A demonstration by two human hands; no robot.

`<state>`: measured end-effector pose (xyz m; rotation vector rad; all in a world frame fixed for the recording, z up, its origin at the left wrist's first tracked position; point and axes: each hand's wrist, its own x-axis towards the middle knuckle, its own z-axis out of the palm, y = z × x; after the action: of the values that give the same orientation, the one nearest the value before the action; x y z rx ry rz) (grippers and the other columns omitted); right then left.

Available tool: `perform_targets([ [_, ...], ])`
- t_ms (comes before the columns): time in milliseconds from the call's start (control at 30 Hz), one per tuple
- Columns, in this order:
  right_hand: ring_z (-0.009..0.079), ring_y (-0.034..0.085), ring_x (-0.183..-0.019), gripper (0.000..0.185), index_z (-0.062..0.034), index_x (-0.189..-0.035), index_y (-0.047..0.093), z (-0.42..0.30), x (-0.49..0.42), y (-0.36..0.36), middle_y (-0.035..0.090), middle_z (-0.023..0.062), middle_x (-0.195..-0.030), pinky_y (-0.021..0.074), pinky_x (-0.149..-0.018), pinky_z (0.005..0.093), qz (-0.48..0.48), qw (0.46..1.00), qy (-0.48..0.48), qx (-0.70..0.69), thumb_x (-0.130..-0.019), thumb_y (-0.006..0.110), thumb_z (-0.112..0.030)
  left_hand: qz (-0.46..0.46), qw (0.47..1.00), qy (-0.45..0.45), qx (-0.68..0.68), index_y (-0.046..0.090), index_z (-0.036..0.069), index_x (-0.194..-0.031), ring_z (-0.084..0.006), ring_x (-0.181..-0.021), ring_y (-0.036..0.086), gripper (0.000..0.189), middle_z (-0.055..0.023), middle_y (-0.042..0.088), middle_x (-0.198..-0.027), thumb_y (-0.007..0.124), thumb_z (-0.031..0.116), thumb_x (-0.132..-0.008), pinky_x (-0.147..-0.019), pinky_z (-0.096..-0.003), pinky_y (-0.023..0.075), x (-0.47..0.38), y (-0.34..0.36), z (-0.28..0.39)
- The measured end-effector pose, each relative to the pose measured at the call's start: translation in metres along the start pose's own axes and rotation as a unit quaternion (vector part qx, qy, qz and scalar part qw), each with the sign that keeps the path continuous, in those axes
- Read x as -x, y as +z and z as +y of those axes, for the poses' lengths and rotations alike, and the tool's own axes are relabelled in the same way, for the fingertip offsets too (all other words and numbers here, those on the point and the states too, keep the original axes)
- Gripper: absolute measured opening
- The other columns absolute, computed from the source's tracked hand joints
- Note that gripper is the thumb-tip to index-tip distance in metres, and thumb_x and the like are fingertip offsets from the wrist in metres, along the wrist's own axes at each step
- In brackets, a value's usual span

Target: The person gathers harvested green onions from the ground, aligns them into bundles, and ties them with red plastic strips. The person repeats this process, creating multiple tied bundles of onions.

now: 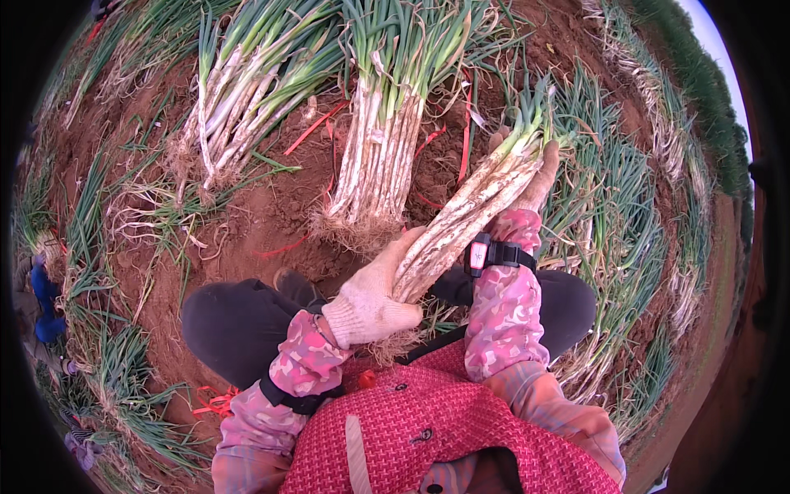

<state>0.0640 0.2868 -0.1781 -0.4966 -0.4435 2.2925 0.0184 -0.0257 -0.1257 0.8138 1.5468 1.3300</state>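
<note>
Both my gloved hands hold one bundle of long green onions (466,213), tilted with its roots toward my lap and its leaves away from me. My left hand (376,293) wraps the white stalks just above the roots. Farther up, where white turns to green, my right hand (537,176) grips the bundle from its right side. Just beyond my left hand, a thick bundle of green onions (379,154) lies on the soil with its roots toward me. A looser pile of green onions (237,111) lies to its left.
Red plastic ties (466,133) lie on the soil around the middle bundle, and more red ties (216,401) sit by my left side. A long row of green onions (617,204) runs along my right. At the far left edge is a person in blue gloves (46,302).
</note>
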Motion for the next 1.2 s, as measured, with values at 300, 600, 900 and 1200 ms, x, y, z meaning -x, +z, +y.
perform_targets([
  [300,0.0444,0.051,-0.139,0.14,-0.0066,-0.168,0.001,0.014,-0.136,0.17,0.041,0.0287,-0.156,0.0458,-0.114,0.0492,0.07,0.667,-0.431,0.604,-0.068,0.094,-0.039,-0.026,0.826,-0.033,0.562,0.053,-0.006,-0.142,-0.0269,-0.079,0.074,0.07,-0.0175,0.073,-0.101,0.076,0.013,-0.079,-0.064,-0.039,0.0639,-0.113,-0.027,-0.085],
  [600,0.0489,0.04,-0.146,0.096,-0.0083,-0.167,0.02,0.249,-0.205,0.015,0.03,0.0386,-0.16,0.0207,-0.124,0.0628,-0.054,0.18,-0.246,0.951,-0.096,0.062,-0.057,0.145,0.665,-0.262,0.684,0.067,0.001,-0.122,-0.0324,-0.082,0.073,0.036,-0.0178,0.074,-0.1,0.062,0.026,-0.097,-0.075,-0.0466,0.0626,-0.13,-0.06,-0.182],
  [900,0.0525,0.026,-0.153,0.098,-0.0037,-0.164,0.029,0.225,-0.144,-0.004,0.023,0.0408,-0.163,0.0197,-0.125,0.0583,-0.142,0.214,-0.139,0.957,-0.092,0.063,-0.059,0.119,0.696,-0.241,0.666,0.068,0.009,-0.121,-0.0315,-0.088,0.073,0.034,-0.0135,0.074,-0.101,0.062,0.036,-0.1,-0.075,-0.0483,0.0621,-0.13,-0.066,-0.201],
  [1200,0.0541,0.025,-0.153,0.084,-0.0092,-0.16,0.042,0.232,-0.067,-0.065,0.023,0.0362,-0.166,0.012,-0.126,0.0614,-0.213,0.224,-0.217,0.926,-0.092,0.064,-0.053,0.292,0.702,-0.239,0.604,0.068,0.007,-0.124,-0.0297,-0.094,0.072,0.045,-0.0107,0.074,-0.109,0.062,0.046,-0.102,-0.081,-0.0489,0.0613,-0.069,-0.033,-0.171],
])
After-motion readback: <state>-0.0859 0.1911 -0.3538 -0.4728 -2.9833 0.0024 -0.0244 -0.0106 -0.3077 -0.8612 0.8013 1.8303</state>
